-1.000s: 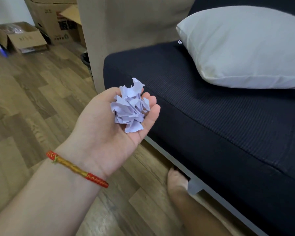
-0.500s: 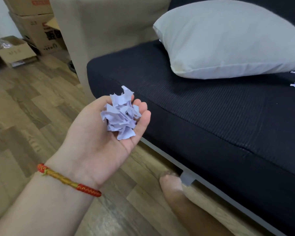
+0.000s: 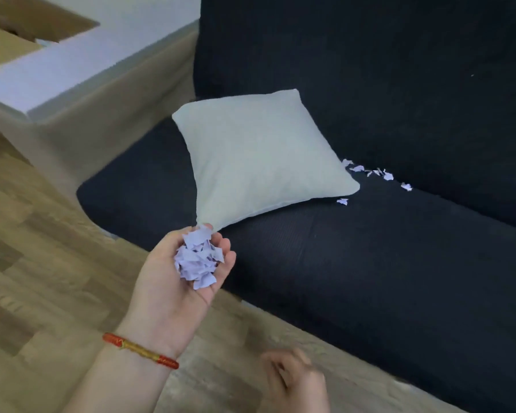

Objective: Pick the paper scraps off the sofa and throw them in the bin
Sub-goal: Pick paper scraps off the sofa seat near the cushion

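The left hand [image 3: 176, 281], palm up with fingers loosely cupped, holds a heap of torn paper scraps [image 3: 197, 261] over the front edge of the dark sofa [image 3: 370, 263]. The right hand [image 3: 295, 383] is low in the view and blurred; whether it is clenched or released cannot be told. More loose scraps [image 3: 376, 174] lie on the seat just beside the white pillow [image 3: 259, 156]. A red and gold bracelet [image 3: 140, 350] circles the left wrist.
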`<state>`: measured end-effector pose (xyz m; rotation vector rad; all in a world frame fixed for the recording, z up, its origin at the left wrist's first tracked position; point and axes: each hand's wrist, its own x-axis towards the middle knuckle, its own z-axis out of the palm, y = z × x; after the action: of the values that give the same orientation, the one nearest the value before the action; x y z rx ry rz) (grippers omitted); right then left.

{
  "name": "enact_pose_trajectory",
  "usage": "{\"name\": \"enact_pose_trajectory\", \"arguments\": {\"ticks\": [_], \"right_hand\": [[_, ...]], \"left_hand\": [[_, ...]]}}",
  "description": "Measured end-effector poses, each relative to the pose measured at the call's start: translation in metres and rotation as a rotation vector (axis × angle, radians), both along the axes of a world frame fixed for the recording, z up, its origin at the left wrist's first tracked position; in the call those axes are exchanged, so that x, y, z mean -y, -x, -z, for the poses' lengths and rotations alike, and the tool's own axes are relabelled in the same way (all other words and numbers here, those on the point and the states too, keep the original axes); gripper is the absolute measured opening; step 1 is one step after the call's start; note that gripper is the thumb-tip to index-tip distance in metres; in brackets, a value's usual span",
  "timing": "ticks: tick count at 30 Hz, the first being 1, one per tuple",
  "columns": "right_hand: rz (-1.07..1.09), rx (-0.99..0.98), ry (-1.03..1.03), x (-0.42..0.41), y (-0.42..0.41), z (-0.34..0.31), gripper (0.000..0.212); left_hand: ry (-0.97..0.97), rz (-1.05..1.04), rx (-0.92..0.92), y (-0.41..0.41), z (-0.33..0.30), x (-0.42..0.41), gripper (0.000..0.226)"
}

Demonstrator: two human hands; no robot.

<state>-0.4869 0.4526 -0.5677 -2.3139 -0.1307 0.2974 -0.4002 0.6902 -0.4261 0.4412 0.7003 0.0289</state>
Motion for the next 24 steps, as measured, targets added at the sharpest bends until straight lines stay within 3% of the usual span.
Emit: {"name": "enact_pose_trajectory", "arguments": {"ticks": [3,6,12,17,20,24], "right_hand": [[0.304,0.188,-0.085,-0.008,-0.033,-0.111,0.036],[0.503,0.236,-0.334,-0.013,-0.057,-0.204,0.036],[0.555,0.488,-0.56,-0.021,-0.103,-0.333,0.029],[0.45,0.559,-0.412,-0.015,-0.133,-0.368,0.028],[0.444,0.65,-0.295,0.001,-0.144,-0.36,0.029],[0.433,0.717,-0.236,0.032,-0.17,-0.338,0.024]], "left_hand": [[-0.013,0.068,0.016,-0.02,-0.059,0.012,0.042],[-0.043,0.167,0.018,-0.04,-0.118,0.023,0.039],[-0.051,0.297,0.045,-0.067,-0.199,0.061,0.039],[0.035,0.463,0.076,-0.075,-0.23,0.119,0.019],[0.246,0.52,0.056,-0.087,-0.229,0.15,0.034],[0.324,0.508,-0.001,-0.116,-0.219,0.187,0.013]]}}
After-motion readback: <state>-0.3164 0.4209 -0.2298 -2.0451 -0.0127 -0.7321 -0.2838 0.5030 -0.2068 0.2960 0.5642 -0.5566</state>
